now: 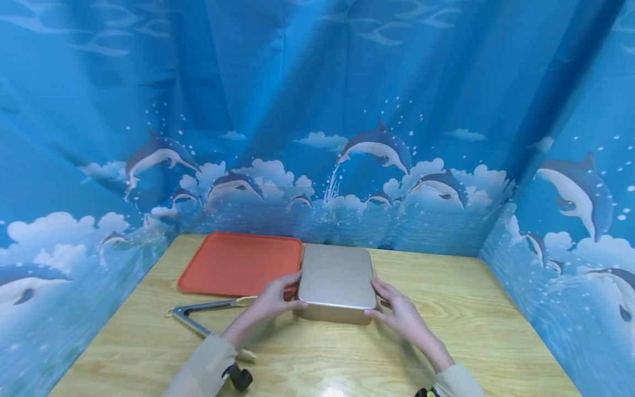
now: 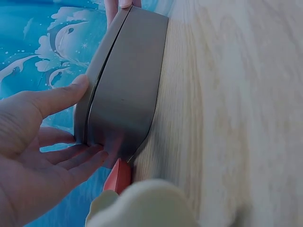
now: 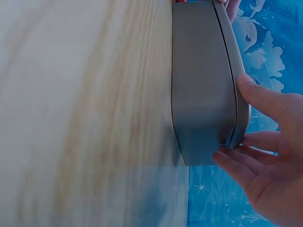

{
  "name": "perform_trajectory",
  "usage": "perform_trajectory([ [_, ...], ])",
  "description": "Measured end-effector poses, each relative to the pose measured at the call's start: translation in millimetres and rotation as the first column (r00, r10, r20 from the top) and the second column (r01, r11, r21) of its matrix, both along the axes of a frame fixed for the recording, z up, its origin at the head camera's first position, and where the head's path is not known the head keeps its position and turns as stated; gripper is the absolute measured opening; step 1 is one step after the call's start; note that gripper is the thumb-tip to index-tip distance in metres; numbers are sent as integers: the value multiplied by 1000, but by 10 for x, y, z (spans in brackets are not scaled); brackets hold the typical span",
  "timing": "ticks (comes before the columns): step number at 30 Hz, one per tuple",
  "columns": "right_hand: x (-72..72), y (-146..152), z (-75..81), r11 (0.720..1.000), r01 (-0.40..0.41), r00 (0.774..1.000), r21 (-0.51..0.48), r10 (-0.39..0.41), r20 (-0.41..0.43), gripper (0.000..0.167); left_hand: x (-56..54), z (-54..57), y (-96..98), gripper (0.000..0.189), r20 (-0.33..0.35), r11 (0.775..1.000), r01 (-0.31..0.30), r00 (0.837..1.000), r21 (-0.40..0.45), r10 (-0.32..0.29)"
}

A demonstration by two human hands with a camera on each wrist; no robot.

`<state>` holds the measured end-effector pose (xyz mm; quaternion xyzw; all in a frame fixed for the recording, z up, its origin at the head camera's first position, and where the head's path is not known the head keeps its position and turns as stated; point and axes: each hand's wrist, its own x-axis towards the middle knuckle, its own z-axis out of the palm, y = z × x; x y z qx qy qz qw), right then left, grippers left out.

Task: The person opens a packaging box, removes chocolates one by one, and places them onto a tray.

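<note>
A champagne-coloured metal box with a flat, rounded-corner lid sits on the wooden table. My left hand holds the lid at its left front corner, thumb on the front edge and fingers along the side. At the opposite corner my right hand grips it the same way. A thin dark seam runs between lid and box body in the left wrist view. From the right wrist, the right thumb presses the lid's rim, with fingertips low at the corner.
Left of the box lies an orange-red tray. Spread metal tongs with cream tips lie in front of it, partly under the left forearm. One cream tip looms close in the left wrist view. A blue dolphin-print curtain surrounds the table.
</note>
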<state>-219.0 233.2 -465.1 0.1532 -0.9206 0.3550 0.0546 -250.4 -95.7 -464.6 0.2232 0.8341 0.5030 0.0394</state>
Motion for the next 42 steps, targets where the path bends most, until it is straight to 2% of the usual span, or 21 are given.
perform_trajectory([
  [7, 134, -19, -15, 999, 3, 999, 39, -1, -37, 87, 113, -34, -44, 86, -34, 998, 51, 998, 39, -49],
  [14, 269, -33, 31, 996, 31, 999, 89, -27, -46, 86, 246, -22, -85, 86, -86, 999, 31, 996, -39, -35],
  [24, 459, -89, 111, 989, 42, 999, 144, -37, -37, 84, 415, 5, -121, 86, -52, 998, 58, 997, -13, -58],
  [27, 491, -95, 132, 987, 31, 999, 160, -24, -43, 82, 432, -6, -136, 85, -59, 997, 75, 995, 2, -75],
  [30, 486, -87, 165, 988, 20, 999, 156, -15, -32, 78, 429, -3, -149, 82, -34, 997, 76, 997, 19, -76],
  [33, 422, -61, 217, 996, 22, 1000, 90, -21, -3, 73, 391, 34, -144, 76, 13, 998, 34, 999, 46, -34],
  [36, 303, -27, 280, 999, 48, 999, -3, -48, 19, 64, 328, 113, -117, 65, 42, 995, -57, 998, 88, 53],
  [40, 128, 6, 359, 988, 103, 994, -111, -99, 38, 54, 229, 224, -58, 50, 48, 977, -168, 986, 134, 163],
  [42, 57, 8, 385, 976, 127, 990, -178, -113, 85, 52, 183, 256, -28, 47, 74, 967, -200, 979, 155, 190],
])
